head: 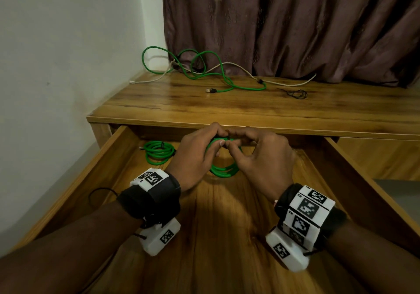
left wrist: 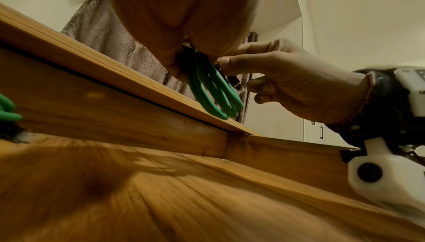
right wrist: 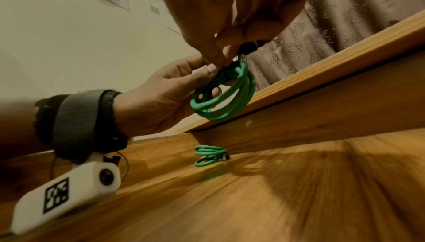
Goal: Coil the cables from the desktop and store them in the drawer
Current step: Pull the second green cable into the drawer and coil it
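Above the open wooden drawer [head: 68, 193] both hands hold a coiled green cable [head: 223, 170] [left wrist: 214, 93] [right wrist: 224, 95]. My left hand [head: 200, 150] grips the top of the coil. My right hand [head: 256, 155] pinches the same spot from the other side. The loops hang below the fingers, clear of the drawer floor. A second coiled green cable [head: 158, 152] [right wrist: 210, 155] lies at the drawer's back left. On the desktop [head: 227, 107] lie a loose green cable [head: 204, 71], a white cable [head: 238, 68] and a small black tie [head: 296, 93].
The desktop's front edge [head: 250, 124] overhangs the back of the drawer just beyond my fingers. A brown curtain [head: 295, 21] hangs behind the desk and a white wall [head: 56, 55] stands to the left. The drawer's floor [head: 216, 237] lies bare under my wrists.
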A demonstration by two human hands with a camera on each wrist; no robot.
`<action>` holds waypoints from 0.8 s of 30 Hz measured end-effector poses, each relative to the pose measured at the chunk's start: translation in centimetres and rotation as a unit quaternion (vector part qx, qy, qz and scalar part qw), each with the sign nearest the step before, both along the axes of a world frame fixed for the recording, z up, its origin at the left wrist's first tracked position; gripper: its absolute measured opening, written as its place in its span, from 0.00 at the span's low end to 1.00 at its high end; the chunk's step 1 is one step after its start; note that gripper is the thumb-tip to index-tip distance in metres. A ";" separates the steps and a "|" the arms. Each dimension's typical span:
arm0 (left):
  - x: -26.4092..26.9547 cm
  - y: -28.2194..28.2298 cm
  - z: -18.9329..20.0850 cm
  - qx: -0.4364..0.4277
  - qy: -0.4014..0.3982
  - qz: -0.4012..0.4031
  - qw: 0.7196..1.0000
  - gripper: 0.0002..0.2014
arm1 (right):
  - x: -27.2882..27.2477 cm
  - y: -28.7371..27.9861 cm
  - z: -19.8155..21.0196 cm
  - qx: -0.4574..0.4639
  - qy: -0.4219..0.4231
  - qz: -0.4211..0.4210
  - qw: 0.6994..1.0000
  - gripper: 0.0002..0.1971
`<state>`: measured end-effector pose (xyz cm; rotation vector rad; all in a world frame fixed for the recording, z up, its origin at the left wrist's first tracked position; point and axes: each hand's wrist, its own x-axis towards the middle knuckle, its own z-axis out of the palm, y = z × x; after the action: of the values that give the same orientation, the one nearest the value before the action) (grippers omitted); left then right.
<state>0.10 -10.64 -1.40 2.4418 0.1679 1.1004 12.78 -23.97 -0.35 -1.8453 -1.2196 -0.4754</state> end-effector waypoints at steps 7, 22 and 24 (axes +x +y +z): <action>0.0 0.2 -0.1 -0.024 0.022 -0.014 0.999 0.03 | 1.0 -0.2 1.1 -0.069 -0.040 0.040 0.996 0.08; 0.4 0.7 -0.8 0.075 0.197 -0.022 0.977 0.20 | 2.1 0.4 -0.3 -0.087 -0.001 0.003 0.996 0.04; 0.5 0.7 -0.9 0.078 0.195 -0.021 0.977 0.18 | 2.2 0.5 -0.3 -0.102 0.003 -0.010 0.995 0.04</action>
<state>0.62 -9.97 -2.33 2.7672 0.1555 0.6243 15.03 -23.45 -0.70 -2.0303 -1.2849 -0.3666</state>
